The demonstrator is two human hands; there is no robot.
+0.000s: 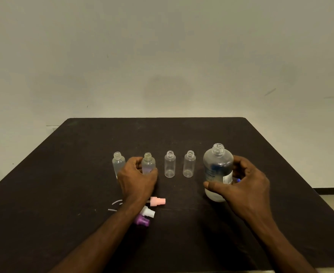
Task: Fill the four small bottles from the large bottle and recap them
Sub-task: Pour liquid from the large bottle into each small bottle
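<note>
Four small clear bottles stand uncapped in a row on the dark table (182, 134). My left hand (136, 178) grips the second small bottle (148, 163) from the left. The leftmost small bottle (118, 162) stands just beside that hand and looks cloudy. The third small bottle (170, 164) and the fourth small bottle (189, 164) look clear and stand free. My right hand (245, 186) grips the large bottle (218, 168), which is upright and uncapped, with a label and some liquid at its bottom. A small blue piece (238, 180) shows under my right fingers.
Loose spray caps lie near my left wrist: a pink cap (158, 201), a white cap (149, 212) and a purple cap (142, 221). Thin white tubes (116, 202) lie to their left. A pale wall stands behind the table's far edge.
</note>
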